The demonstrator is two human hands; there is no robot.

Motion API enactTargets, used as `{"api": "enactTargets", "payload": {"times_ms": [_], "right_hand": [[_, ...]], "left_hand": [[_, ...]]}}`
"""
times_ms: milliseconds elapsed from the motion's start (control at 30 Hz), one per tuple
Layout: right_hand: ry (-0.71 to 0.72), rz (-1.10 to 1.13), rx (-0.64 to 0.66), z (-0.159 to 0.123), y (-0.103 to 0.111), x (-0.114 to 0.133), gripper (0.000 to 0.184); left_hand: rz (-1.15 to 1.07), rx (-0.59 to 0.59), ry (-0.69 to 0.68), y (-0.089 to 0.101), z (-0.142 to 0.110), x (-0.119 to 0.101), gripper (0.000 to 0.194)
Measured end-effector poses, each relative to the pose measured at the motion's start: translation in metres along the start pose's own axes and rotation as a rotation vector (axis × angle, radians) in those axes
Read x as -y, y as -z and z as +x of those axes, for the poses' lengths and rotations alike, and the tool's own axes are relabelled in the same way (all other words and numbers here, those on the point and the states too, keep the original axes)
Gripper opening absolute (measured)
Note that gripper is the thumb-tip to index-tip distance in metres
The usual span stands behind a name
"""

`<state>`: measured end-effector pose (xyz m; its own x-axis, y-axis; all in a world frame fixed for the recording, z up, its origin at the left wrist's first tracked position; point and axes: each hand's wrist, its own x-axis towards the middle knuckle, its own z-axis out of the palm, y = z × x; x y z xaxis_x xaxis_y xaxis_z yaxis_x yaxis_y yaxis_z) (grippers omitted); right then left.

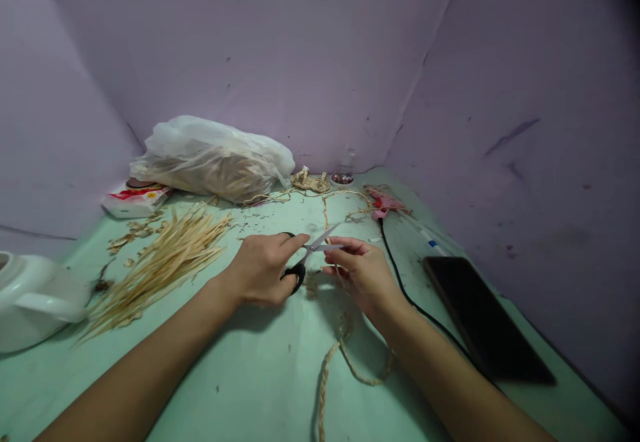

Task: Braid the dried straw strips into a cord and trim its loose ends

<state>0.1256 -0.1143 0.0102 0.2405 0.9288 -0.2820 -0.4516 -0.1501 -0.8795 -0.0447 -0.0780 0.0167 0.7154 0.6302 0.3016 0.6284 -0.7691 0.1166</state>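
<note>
My left hand [263, 269] is closed round the black handles of a pair of scissors [314, 248]. The blades stand apart and point right, toward the fingers of my right hand [369, 274]. Between those fingertips is pinched a thin strand of braided straw cord [324, 385], level with the blades. Whether the blades touch the cord cannot be made out. From my right hand the cord drops into a loop on the table and runs toward the near edge.
Dry straw strips [170, 259] lie left, beside a white jug [43, 302]. A filled plastic bag [215, 159] and a small coiled straw piece [310, 180] rest along the back wall. Right are a pink glue gun [381, 212], its black cable [400, 282] and a dark tablet [485, 319].
</note>
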Motion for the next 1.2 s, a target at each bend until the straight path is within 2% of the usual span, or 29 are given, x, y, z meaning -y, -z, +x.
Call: {"api": "enactTargets", "payload": {"times_ms": [133,300,567,833,1000,1100,1200], "right_hand": [[0.006,-0.009,-0.015,0.0,-0.001,0.001,0.022],[0.091,-0.055,0.008,-0.001,-0.001,-0.001,0.021],[0.186,-0.21,0.008,0.0,0.0,-0.01,0.011],[0.212,-0.203,-0.013,0.0,0.001,-0.011,0.016],[0.177,-0.145,-0.021,0.002,0.001,-0.01,0.018],[0.128,-0.096,-0.028,0.001,0.0,-0.009,0.022],[0.08,-0.087,-0.004,-0.002,-0.002,-0.007,0.025]], "left_hand": [[0.208,0.021,0.037,-0.006,-0.001,-0.001,0.059],[0.248,0.045,0.076,-0.008,0.0,-0.004,0.058],[0.185,0.122,0.083,-0.007,0.001,-0.006,0.059],[0.075,0.122,0.047,-0.015,0.001,-0.001,0.055],[-0.072,0.132,0.033,-0.015,0.0,-0.002,0.045],[-0.318,0.0,0.111,-0.016,0.003,0.0,0.037],[-0.698,-0.209,0.377,-0.014,0.009,0.001,0.032]]}}
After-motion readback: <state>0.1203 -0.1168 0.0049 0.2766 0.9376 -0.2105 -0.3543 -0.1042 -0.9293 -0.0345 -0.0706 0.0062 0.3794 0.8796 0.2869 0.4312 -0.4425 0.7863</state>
